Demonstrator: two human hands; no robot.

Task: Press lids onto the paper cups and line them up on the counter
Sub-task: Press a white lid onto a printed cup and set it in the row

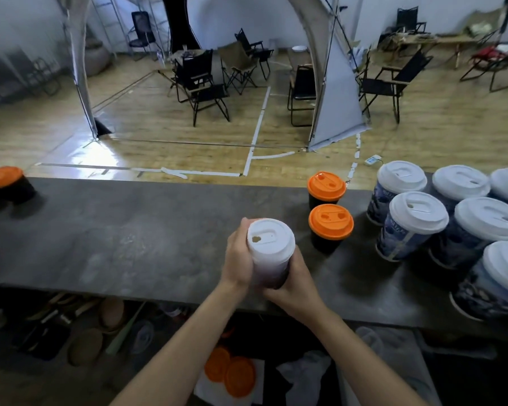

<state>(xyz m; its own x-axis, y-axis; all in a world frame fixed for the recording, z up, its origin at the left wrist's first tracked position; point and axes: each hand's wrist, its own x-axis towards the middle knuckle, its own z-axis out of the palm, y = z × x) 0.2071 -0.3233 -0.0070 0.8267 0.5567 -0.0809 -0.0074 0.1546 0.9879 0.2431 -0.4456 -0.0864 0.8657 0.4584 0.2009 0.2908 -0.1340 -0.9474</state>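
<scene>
A tall paper cup [272,271] with a white lid [271,239] stands over the middle of the grey counter [129,235]. My left hand [237,259] wraps around its left side, thumb up at the lid's rim. My right hand [294,281] grips its lower right side. Two short black cups with orange lids [331,221] [326,186] stand just to the right. Several tall blue-patterned cups with white lids [417,213] are grouped at the far right.
More orange-lidded black cups [3,177] sit at the counter's far left. Loose orange lids [229,373] lie on a white sheet below the counter, beside crumpled plastic bags [308,373]. Folding chairs and tent poles stand on the wooden floor beyond.
</scene>
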